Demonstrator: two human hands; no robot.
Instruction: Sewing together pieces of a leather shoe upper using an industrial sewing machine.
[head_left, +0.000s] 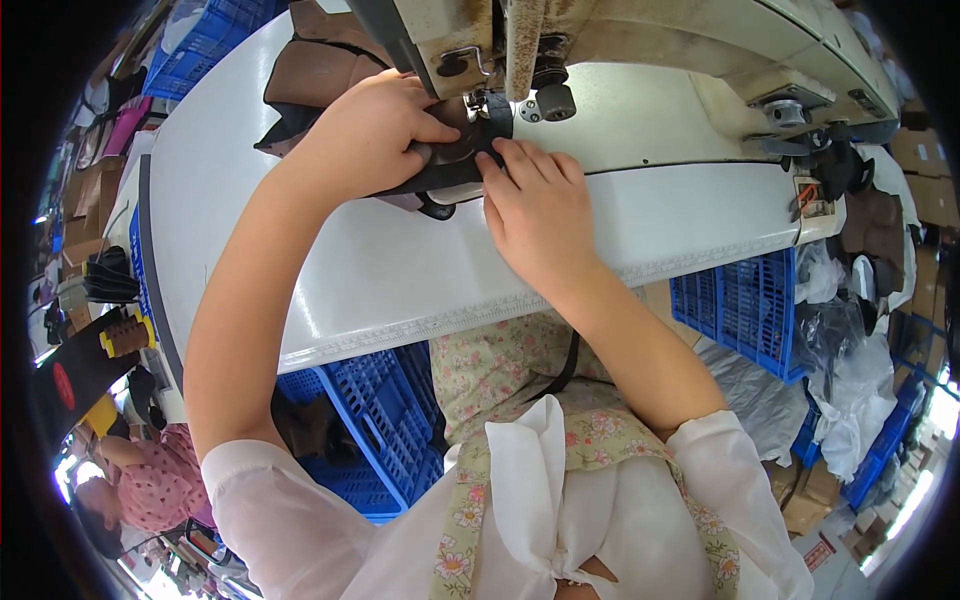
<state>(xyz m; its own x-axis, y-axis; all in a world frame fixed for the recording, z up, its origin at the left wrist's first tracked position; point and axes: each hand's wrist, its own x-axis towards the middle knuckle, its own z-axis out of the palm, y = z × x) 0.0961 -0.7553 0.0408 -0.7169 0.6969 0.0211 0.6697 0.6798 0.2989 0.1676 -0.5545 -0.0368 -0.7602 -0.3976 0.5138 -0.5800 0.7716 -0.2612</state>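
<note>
A sewing machine (590,35) stands over the white table, its presser foot (477,103) down by a dark leather piece (455,172). The leather is brown with a black border and lies beside the needle area. My left hand (375,135) is closed on its left part, thumb and index finger on top near the foot; its other fingers are partly hidden. My right hand (535,195) has bent fingertips on the right edge of the same leather, just right of the foot. Larger brown and black leather parts (320,75) spread behind my left hand.
A printed ruler strip (480,318) runs along the near edge of the white table (660,215). Blue plastic crates (375,420) stand below on both sides. A thread spool (128,337) sits at the far left. Another person in pink (165,475) is at lower left.
</note>
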